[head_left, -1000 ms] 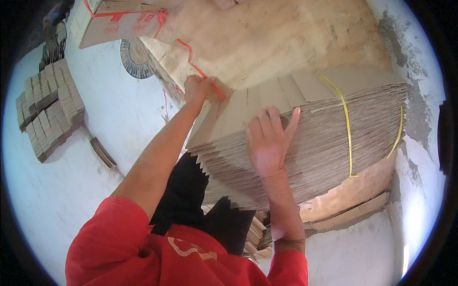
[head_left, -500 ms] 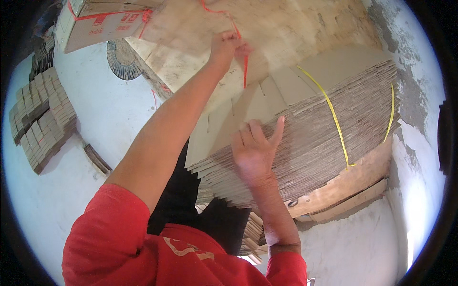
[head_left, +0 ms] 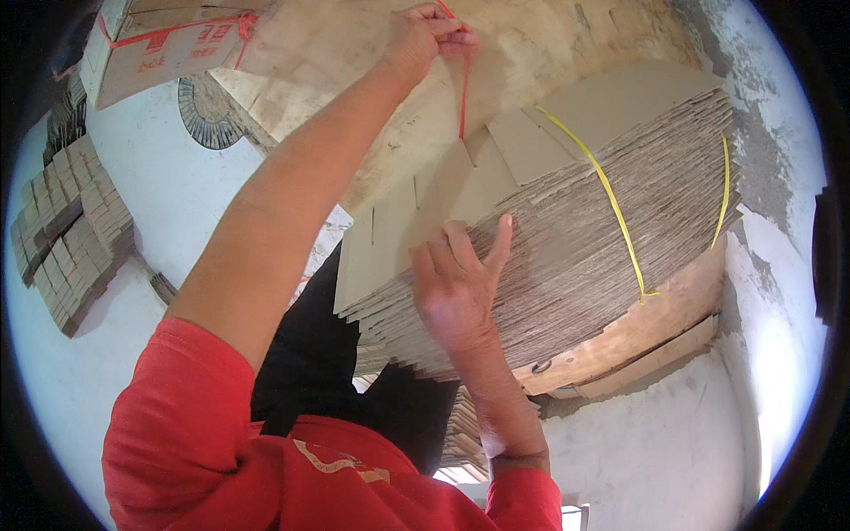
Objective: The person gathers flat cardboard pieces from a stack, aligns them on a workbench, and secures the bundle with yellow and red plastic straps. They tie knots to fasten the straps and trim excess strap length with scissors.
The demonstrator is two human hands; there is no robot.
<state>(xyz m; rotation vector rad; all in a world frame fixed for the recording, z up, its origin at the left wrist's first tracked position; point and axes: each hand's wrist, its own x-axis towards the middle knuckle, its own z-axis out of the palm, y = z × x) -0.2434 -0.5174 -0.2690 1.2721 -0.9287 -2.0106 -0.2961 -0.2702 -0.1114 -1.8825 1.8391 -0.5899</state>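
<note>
A thick stack of flat brown cardboard sheets (head_left: 602,257) lies on a wooden board, its layered edges facing me. At the far side, my left hand (head_left: 423,42) is closed on a thin red strap (head_left: 464,97). The strap runs down from its fingers to the back edge of the stack. My right hand (head_left: 453,288) is at the near left of the stack, in front of the layered edges. Most of its fingers are curled and one sticks up; whatever they may hold is hidden. A yellow strap (head_left: 611,195) goes round the right part of the stack.
A carton tied with red strap (head_left: 168,62) stands at the far left of the wooden board (head_left: 328,97). Bundled cardboard pieces (head_left: 75,230) lie on the pale floor at left. A rough, peeling wall (head_left: 775,177) rises close on the right.
My left hand has moved farther away, drawing the red strap with it. My right hand stays near the stack's edge with little change. The whole view has shifted slightly.
</note>
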